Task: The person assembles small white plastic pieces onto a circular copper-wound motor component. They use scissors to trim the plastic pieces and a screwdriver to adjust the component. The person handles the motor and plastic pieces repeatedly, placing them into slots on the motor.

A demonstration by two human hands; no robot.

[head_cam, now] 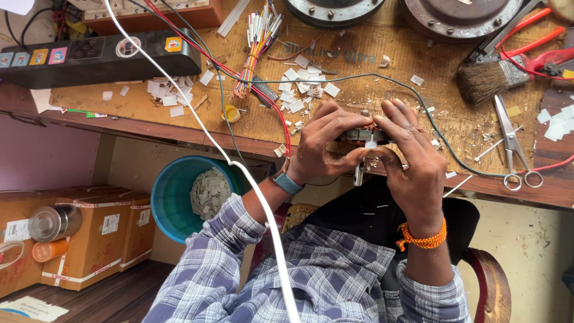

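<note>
1. At the counter's near edge, a person's left hand [326, 146] and right hand [409, 152] close together around a small dark wound motor part [363, 136], fingers curled over its top and thumbs pressing from below; a white slip [371, 143] shows between the thumbs.
2. The part sits over the lip of the wooden counter [149, 107], at about 12 o'clock from the person's chest. Judged from the grip, the work goes best with both thumbs steadying the slip and pressure kept even, so the thin windings are not nicked.
3. At 3 o'clock from the hands lie steel scissors [513, 146]; a brush [487, 78] and red-handled pliers [535, 57] rest farther off at 2 o'clock.
4. At 11 o'clock a bundle of coloured wires [256, 51] lies among white paper scraps [299, 84]; a black power strip [98, 57] stretches at 10 o'clock.
5. Below the counter at 9 o'clock, a teal bucket [173, 194] holds more scraps.
</note>
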